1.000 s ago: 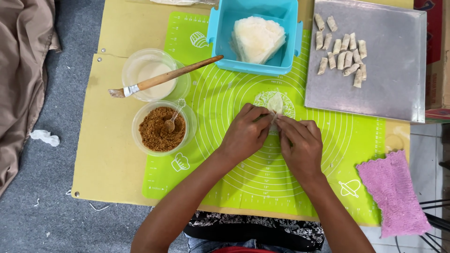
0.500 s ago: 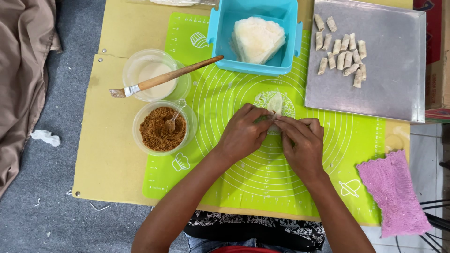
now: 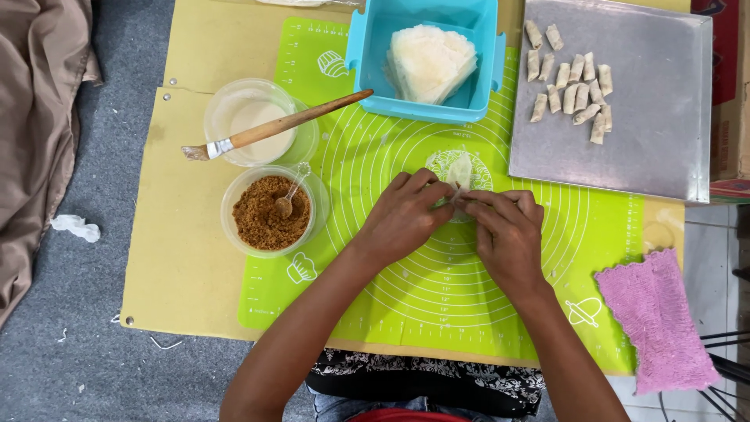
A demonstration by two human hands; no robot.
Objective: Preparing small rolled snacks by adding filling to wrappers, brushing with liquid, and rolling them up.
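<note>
Both bare forearms reach up from the near edge, converging toward the middle. The left hand (image 3: 402, 219) lies palm down, knuckles up, its fingers (image 3: 432, 194) curled and pinched. The right hand (image 3: 508, 234) mirrors it, fingertips meeting the left's between them.

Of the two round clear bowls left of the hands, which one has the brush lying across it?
The farther bowl, holding pale liquid, with the wooden-handled brush resting across its rim. The nearer bowl holds brown crumbs and a small spoon instead.
</note>
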